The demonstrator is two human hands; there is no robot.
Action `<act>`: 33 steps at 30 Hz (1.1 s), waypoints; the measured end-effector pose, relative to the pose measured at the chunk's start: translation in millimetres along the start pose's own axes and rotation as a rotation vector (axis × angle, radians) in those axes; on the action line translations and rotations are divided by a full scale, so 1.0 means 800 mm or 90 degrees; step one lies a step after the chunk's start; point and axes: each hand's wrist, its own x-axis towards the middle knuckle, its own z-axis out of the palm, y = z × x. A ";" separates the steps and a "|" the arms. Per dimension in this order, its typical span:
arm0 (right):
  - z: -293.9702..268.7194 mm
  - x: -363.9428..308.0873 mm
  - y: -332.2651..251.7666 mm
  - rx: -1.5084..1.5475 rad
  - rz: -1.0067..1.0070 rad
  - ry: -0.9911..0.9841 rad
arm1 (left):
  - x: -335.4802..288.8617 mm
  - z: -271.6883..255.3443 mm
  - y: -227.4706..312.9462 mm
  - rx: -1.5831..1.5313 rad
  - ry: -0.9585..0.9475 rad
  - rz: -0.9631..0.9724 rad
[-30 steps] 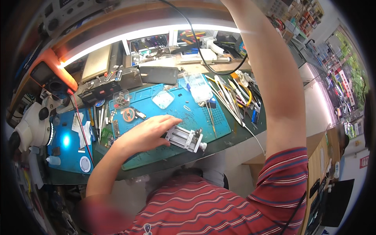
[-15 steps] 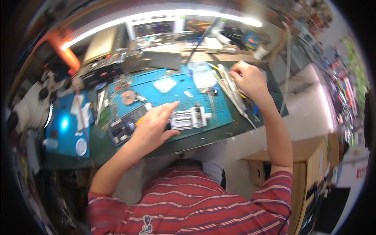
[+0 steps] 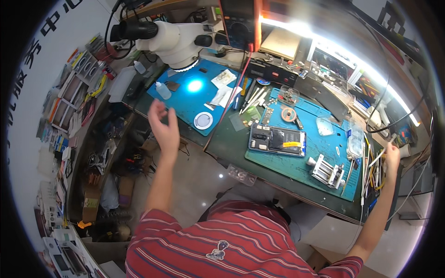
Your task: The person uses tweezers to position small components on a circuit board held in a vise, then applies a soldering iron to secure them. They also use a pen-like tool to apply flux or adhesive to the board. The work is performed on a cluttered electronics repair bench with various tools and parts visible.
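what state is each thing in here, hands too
Left hand: open, empty, near the bottle
Right hand: fingers closed, seemingly on a slender pale tool
Bottle: standing
Phone: opened, insides exposed
Metal clamp: lying on the mat, holding nothing
Microscope light: lit
Strip light: lit
Multimeter: upright, screen unreadable

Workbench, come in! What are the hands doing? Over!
Left hand: open, near small bottle. Right hand: by the tools, grip unclear. Opened phone: on blue mat, neither hand touching. Metal clamp close by.
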 end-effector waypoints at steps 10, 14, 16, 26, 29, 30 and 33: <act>-0.008 -0.283 -0.209 0.794 0.246 0.010 | 0.097 -0.039 -0.076 -0.031 -0.138 -0.075; 0.038 -0.462 -0.329 0.733 0.225 -0.483 | 0.000 -0.047 0.069 0.049 -0.335 0.242; 0.076 -0.504 -0.386 0.884 0.495 -0.728 | -0.028 -0.047 0.110 0.006 -0.475 0.398; 0.167 -0.515 -0.418 0.979 0.722 -0.999 | -0.036 -0.061 0.146 0.079 -0.526 0.725; 0.165 -0.511 -0.423 0.974 0.696 -1.008 | -0.034 -0.064 0.144 0.080 -0.525 0.753; 0.165 -0.510 -0.424 0.970 0.683 -1.016 | -0.035 -0.065 0.143 0.081 -0.523 0.755; 0.162 -0.507 -0.429 0.948 0.671 -1.016 | -0.033 -0.065 0.144 0.092 -0.518 0.758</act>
